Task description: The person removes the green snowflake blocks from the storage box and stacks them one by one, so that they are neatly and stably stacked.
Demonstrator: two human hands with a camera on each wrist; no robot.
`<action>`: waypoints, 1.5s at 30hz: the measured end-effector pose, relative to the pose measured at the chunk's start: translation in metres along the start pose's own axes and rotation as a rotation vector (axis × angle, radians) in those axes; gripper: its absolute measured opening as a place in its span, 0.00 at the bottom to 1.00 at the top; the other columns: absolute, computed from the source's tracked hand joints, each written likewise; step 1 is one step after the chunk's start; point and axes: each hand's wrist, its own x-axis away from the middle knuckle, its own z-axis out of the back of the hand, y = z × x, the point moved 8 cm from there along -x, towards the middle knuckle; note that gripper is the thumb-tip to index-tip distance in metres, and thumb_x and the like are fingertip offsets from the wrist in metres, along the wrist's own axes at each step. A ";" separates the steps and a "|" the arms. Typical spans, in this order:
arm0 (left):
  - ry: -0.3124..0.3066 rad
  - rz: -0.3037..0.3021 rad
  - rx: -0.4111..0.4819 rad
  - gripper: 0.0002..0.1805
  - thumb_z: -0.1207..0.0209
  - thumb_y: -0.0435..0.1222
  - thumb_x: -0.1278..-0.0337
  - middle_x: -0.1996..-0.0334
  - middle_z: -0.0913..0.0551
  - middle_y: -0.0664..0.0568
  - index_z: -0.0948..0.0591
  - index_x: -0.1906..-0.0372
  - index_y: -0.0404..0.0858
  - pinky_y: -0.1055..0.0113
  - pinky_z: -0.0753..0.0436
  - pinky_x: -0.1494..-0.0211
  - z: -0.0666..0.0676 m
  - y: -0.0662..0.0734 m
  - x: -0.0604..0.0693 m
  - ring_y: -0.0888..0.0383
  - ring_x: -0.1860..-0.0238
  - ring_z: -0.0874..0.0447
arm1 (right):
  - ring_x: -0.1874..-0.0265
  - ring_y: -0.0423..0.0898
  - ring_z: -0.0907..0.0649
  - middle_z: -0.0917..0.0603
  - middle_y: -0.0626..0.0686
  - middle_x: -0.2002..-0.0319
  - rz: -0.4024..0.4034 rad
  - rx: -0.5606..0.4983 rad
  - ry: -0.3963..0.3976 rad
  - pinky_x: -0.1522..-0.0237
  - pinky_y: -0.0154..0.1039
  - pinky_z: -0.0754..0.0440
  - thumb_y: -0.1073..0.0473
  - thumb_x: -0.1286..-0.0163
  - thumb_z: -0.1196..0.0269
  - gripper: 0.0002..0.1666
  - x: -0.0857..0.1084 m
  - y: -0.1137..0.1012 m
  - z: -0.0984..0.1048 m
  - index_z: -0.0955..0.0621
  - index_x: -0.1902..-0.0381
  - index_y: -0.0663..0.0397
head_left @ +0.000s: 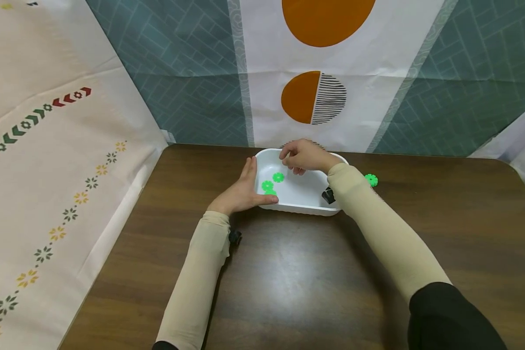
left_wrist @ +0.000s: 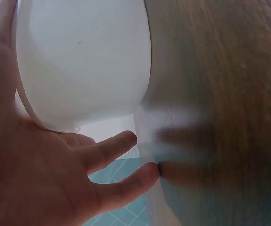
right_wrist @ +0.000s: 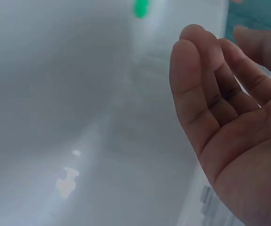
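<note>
Right hand (head_left: 308,155), loosely curled round nothing visible, hovers over the white tray (head_left: 299,192) that the straight-fingered left hand (head_left: 240,192) apparently steadies (likely a reaching step); taking the green pieces (head_left: 278,177) in its left end would call for a lowered pinch.

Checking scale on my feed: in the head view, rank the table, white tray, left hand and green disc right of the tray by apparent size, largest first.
1. Table
2. White tray
3. Left hand
4. Green disc
</note>
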 end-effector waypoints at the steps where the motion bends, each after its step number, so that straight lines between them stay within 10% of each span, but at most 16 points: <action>1: -0.002 0.000 -0.002 0.74 0.29 0.60 0.50 0.20 0.76 0.48 0.74 0.20 0.43 0.51 0.42 0.25 0.000 0.000 0.000 0.44 0.21 0.58 | 0.73 0.51 0.17 0.18 0.59 0.67 -0.005 0.023 -0.012 0.68 0.42 0.16 0.60 0.27 0.38 0.14 -0.003 0.002 -0.004 0.17 0.47 0.59; 25: 0.004 -0.010 0.000 0.74 0.28 0.60 0.50 0.20 0.76 0.48 0.73 0.20 0.42 0.54 0.45 0.24 0.002 0.002 0.000 0.47 0.21 0.62 | 0.82 0.45 0.25 0.23 0.55 0.70 0.021 0.252 -0.132 0.76 0.38 0.25 0.63 0.35 0.29 0.18 -0.023 0.018 -0.040 0.19 0.48 0.53; 45: 0.001 -0.011 -0.002 0.73 0.29 0.61 0.50 0.20 0.77 0.51 0.73 0.20 0.43 0.55 0.44 0.25 -0.001 0.001 0.000 0.47 0.21 0.61 | 0.81 0.48 0.21 0.22 0.54 0.77 0.063 0.081 -0.104 0.75 0.42 0.19 0.63 0.28 0.38 0.04 -0.008 -0.001 -0.024 0.22 0.64 0.58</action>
